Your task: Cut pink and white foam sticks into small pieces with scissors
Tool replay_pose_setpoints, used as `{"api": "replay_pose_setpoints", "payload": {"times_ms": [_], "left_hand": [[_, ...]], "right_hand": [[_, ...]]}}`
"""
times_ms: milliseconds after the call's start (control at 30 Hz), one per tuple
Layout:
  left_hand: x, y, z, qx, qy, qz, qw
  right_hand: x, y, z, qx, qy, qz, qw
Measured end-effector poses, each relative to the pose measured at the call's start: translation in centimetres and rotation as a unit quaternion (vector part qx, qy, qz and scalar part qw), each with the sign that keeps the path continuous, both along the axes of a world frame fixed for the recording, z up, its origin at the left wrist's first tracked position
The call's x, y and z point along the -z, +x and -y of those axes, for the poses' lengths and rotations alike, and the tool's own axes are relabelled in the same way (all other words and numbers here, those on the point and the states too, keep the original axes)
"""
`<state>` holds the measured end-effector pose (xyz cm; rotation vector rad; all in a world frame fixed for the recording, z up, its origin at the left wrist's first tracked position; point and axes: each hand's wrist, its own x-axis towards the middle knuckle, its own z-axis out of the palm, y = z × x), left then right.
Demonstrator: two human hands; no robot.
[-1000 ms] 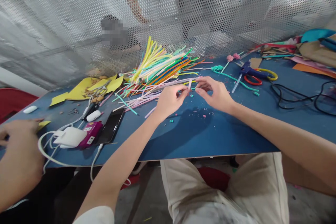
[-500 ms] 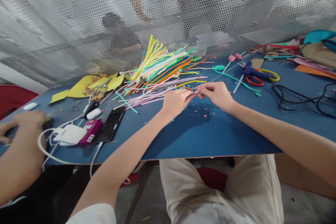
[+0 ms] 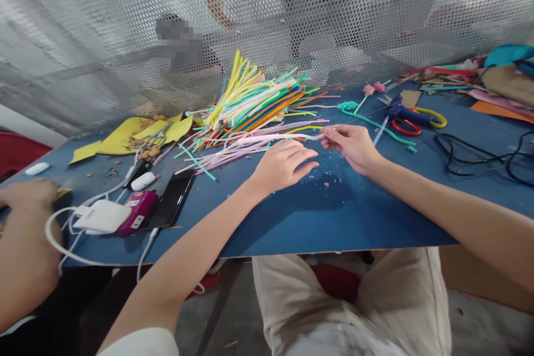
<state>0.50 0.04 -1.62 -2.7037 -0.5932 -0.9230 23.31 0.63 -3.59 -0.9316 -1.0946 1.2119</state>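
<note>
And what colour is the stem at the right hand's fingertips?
The stem is pale pink; the head view, the only one, shows it.

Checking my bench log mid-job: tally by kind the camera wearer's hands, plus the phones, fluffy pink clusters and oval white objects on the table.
Wearer's left hand and right hand: 2
Phone: 1
Fluffy pink clusters: 2
Oval white objects: 2
Total: 7
</note>
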Motion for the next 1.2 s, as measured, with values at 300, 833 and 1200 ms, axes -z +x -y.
{"api": "replay_pose_setpoints", "payload": {"times_ms": [300,833,1200], "left_hand": [[0.9,1.1,-1.1,-0.116,-0.224,0.120,0.960],[1.0,-0.8,-2.6,0.017,-0.034,0.003,0.999],[0.1,-0.8,-1.8,0.054,0.058,-0.061,0.995]], "right_hand": [[0.5,-0.7,0.6,-0.065,-0.047,0.004,0.997],[-1.9,1.4,0.9,0.017,0.447,0.570,0.689],[-1.6,0.9,1.2,-0.107,0.300,0.554,0.769]]}}
